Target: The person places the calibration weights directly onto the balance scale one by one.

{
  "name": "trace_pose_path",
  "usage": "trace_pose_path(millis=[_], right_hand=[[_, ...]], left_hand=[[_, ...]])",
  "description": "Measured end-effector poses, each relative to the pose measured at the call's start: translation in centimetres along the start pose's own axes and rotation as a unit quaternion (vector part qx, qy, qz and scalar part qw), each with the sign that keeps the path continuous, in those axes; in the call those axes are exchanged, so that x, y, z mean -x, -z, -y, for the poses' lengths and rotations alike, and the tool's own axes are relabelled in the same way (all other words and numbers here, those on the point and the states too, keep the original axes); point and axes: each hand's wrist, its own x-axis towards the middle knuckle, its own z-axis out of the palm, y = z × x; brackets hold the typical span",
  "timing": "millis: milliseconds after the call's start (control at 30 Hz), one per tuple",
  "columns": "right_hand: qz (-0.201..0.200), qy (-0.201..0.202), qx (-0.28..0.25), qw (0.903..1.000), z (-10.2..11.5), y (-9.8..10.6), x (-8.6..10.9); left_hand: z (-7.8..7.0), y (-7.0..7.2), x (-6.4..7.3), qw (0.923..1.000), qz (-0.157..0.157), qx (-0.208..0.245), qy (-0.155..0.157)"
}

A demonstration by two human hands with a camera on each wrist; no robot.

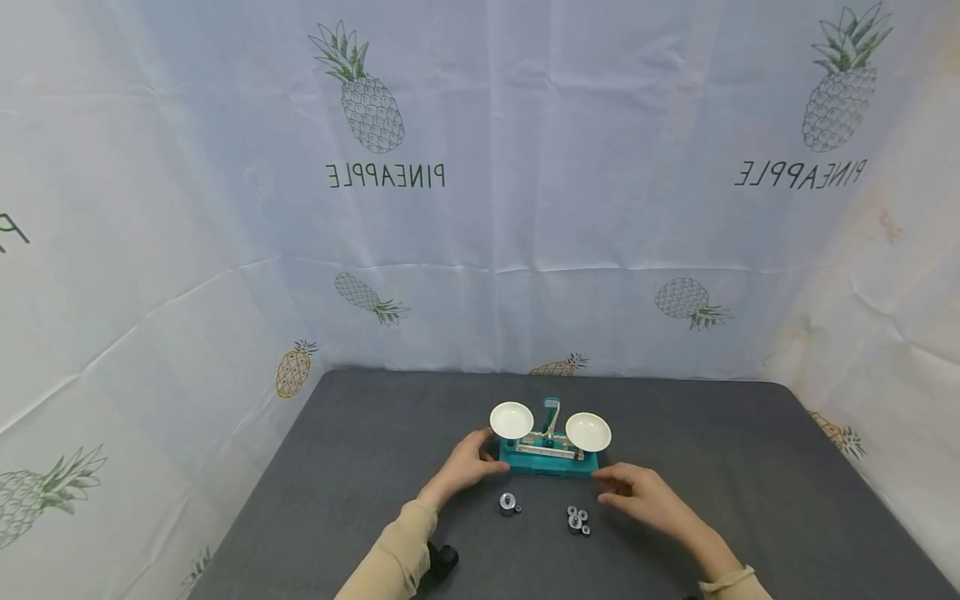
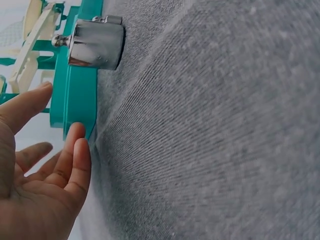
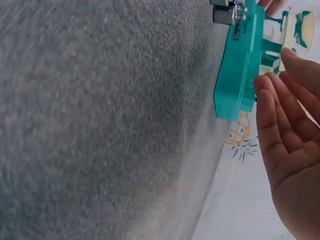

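A green balance scale [image 1: 542, 467] with two white pans stands toward the far side of the table. My left hand [image 1: 467, 463] is at its left end, thumb apart from the loosely bent fingers; whether the fingertips touch the base, I cannot tell. By the right end is my right hand [image 1: 637, 493], with relaxed fingers and nothing held. Between the hands, in front of the base, a large metal weight [image 1: 507, 503] stands beside a tiny one. Several metal weights [image 1: 576, 523] cluster farther right. The left wrist view shows a shiny knobbed weight [image 2: 97, 44] before the green base.
The dark grey table [image 1: 375, 467] meets a hanging white cloth [image 1: 495, 208] printed with pineapples at the back and sides. A black object [image 1: 444, 560] is by my left sleeve, partly hidden behind it.
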Motion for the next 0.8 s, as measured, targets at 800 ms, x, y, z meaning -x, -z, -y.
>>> trace_pose_path(millis=[800], right_hand=[[0.108, -0.036, -0.12, 0.9863, -0.6, -2.3, -0.5]], left_hand=[[0.0, -1.6, -0.7, 0.9996, -0.023, 0.011, -0.014]])
